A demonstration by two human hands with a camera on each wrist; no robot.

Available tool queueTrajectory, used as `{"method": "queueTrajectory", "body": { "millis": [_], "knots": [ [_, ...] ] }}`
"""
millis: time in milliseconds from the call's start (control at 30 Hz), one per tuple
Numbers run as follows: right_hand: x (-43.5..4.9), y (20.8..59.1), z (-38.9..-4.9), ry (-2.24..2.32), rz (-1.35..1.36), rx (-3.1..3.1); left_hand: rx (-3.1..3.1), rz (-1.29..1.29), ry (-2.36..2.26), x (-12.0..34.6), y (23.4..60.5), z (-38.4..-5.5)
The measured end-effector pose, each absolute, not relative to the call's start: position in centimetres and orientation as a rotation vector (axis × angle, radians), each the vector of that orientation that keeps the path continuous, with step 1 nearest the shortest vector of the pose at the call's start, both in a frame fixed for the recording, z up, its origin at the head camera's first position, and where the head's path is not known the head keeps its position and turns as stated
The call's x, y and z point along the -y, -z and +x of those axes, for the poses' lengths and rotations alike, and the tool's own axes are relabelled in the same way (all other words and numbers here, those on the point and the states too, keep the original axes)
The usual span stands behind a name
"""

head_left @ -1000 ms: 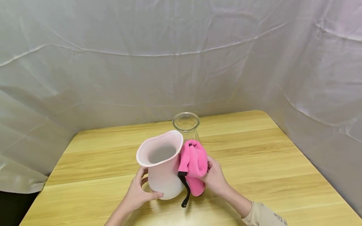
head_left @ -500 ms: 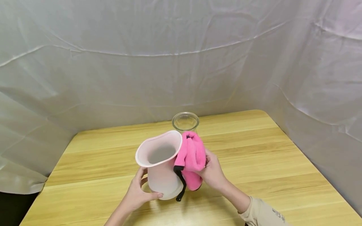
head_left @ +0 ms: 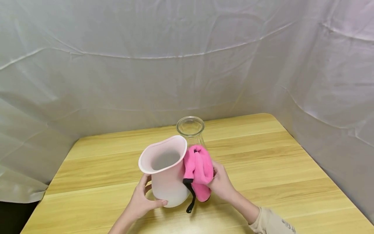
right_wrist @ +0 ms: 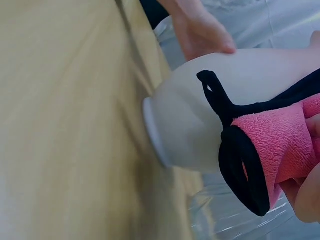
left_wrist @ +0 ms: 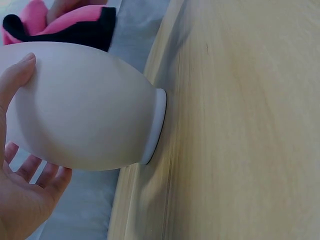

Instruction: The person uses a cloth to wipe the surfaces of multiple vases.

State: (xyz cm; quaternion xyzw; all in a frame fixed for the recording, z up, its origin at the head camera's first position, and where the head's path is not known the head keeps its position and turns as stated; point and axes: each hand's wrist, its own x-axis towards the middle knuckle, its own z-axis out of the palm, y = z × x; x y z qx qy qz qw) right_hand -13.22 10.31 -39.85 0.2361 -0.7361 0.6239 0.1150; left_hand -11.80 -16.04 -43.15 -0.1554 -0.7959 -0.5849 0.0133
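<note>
A pink-to-white vase (head_left: 169,188) with a wavy flared rim stands on the wooden table, tilted slightly in the head view. My left hand (head_left: 141,200) holds its left side low down, thumb in front and fingers curved behind, as the left wrist view also shows on the pale vase body (left_wrist: 90,110). On the other side, my right hand (head_left: 223,183) grips a bunched pink cloth (head_left: 201,167) with black edging and a hanging black loop. The cloth lies against the vase's right side. In the right wrist view, fingers (right_wrist: 310,195) press into the folded cloth.
A clear glass vase (head_left: 195,140) stands behind the pink one, partly hidden by it and the cloth. The wooden table (head_left: 277,162) reaches back to a hanging grey-white sheet (head_left: 146,81), which also runs along both sides.
The cloth in my right hand slid up and left along the vase, then came back down to about its earlier height. My left hand and the pink vase stayed nearly still.
</note>
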Motion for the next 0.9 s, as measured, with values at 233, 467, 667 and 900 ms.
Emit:
{"method": "queueTrajectory", "body": {
  "millis": [233, 467, 667, 900],
  "knots": [
    [-11.1, 43.1, -13.2, -1.859, 0.634, 2.233, 2.475, -0.493, 1.832, 16.0, 43.2, -11.9],
    [-11.3, 45.4, -13.0, -1.944, 0.534, 2.327, 2.474, -0.508, 1.833, 16.1, 43.2, -11.9],
    [-11.3, 45.3, -13.1, -1.953, 0.546, 2.337, 2.453, -0.512, 1.828, 16.0, 43.2, -12.0],
    [-11.1, 45.4, -13.0, -2.108, 0.541, 2.269, 2.459, -0.500, 1.855, 16.1, 43.1, -11.8]
  ]
}}
